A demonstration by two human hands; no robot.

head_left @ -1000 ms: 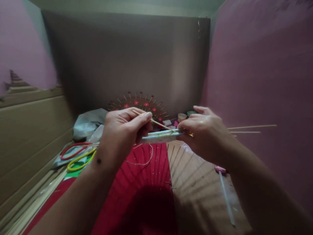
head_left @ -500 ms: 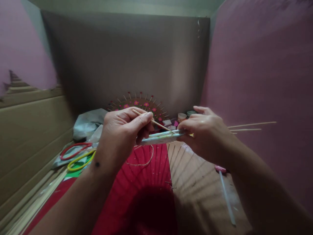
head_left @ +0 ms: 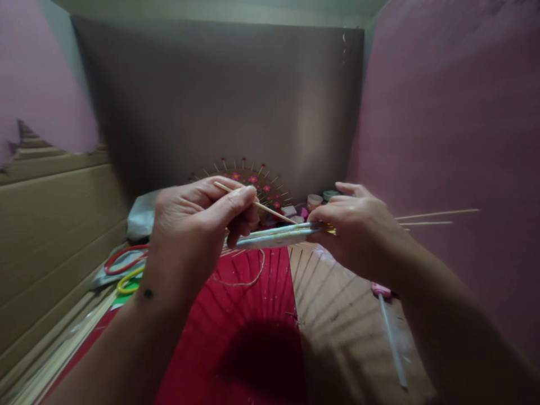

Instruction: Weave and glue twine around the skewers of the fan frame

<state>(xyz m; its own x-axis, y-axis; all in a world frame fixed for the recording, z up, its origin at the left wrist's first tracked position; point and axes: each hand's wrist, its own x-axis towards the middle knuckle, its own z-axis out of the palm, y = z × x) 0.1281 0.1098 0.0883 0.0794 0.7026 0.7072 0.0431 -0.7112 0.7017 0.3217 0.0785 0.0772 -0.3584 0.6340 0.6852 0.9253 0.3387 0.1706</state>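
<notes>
A thin wooden stick [head_left: 274, 212] is pinched between the thumb and fingers of my left hand [head_left: 202, 219]. It slants down to the right, its lower tip at the upper edge of a pale, layered flat piece [head_left: 270, 236] seen nearly edge-on. My right hand [head_left: 354, 222] grips that piece at its right end, thumb below and fingers above. Other thin sticks [head_left: 436, 214] stick out to the right behind this hand. The flat piece's left end is partly hidden behind my left fingers.
A stick fan shape with pink flowers [head_left: 253, 179] stands at the back. Small tubs [head_left: 314, 201] sit nearby. At left lie red-handled [head_left: 113, 260] and yellow-handled scissors [head_left: 126, 284] and long pale strips [head_left: 80, 337]. String [head_left: 242, 284] lies on red cloth [head_left: 236, 315]; a pink-topped clear rod [head_left: 392, 337] is at right.
My left hand has moved left with the stick, its tip sliding slightly left along the flat piece's edge. My right hand and the flat piece have hardly moved.
</notes>
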